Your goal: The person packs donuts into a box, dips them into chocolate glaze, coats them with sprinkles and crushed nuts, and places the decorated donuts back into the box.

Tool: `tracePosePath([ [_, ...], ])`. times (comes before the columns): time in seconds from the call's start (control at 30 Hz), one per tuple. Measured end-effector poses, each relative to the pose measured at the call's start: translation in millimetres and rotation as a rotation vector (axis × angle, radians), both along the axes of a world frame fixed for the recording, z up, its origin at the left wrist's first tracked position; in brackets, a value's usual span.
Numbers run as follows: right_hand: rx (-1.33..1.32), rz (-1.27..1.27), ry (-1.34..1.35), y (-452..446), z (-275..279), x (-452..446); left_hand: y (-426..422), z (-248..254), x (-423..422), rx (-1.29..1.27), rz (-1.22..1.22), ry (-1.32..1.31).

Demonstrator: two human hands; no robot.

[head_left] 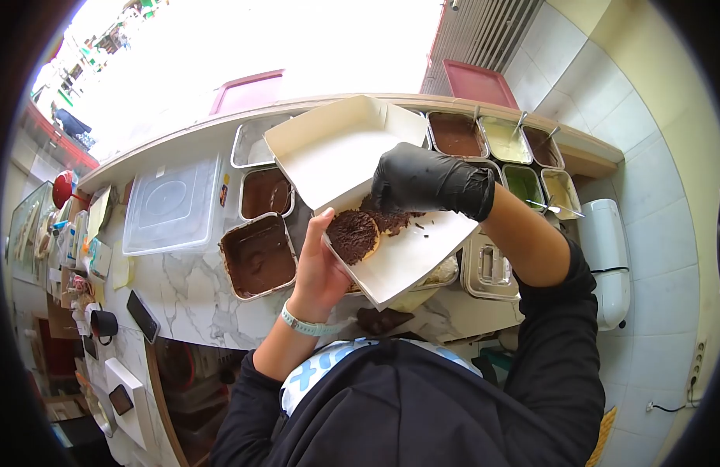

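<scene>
Over the desk (pixel 200 300), the left hand (pixel 322 265) pinches a white box (pixel 406 268); the gloved right hand (pixel 426 183) curls its fingers above chocolate-topped rounds (pixel 352 237), their grip hidden.

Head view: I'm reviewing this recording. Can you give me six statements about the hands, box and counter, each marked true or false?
1. The left hand grips the white box. True.
2. The right hand wears a black glove. True.
3. A wristband is on the right wrist. False: the wristband is on the left wrist.
4. At least two chocolate-topped rounds lie in the box. True.
5. The box's lid is closed. False: the lid is open.
6. A phone lies inside the box. False: the phone lies on the counter.
</scene>
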State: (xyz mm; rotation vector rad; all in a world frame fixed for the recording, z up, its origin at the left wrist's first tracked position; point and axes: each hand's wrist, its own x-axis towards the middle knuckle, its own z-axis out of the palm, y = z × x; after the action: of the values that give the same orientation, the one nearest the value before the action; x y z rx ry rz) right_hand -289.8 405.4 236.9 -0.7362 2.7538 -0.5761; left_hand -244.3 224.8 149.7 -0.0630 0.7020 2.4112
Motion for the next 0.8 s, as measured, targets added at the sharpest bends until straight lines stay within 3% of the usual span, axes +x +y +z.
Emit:
tracePosePath([
  [0.23,0.14,0.052,-0.117,-5.0,6.8,1.0,0.4,1.5,0.6,-0.001,-0.008,0.017],
  [0.33,0.159,0.01,-0.044,-4.2,15.6,2.9,-1.4,-0.5,0.3,0.0,-0.022,0.011],
  [0.43,-0.035,-0.091,-0.091,16.6,8.3,-3.4,-2.3,-1.2,0.8,0.021,0.004,0.021],
  [0.53,0.19,-0.054,-0.045,38.8,9.9,-7.3,-5.3,-5.0,0.1,0.041,0.0,0.009],
  [0.8,-0.072,-0.169,-0.014,47.3,6.9,-1.7,-5.6,-4.8,3.1,0.018,0.028,0.021],
])
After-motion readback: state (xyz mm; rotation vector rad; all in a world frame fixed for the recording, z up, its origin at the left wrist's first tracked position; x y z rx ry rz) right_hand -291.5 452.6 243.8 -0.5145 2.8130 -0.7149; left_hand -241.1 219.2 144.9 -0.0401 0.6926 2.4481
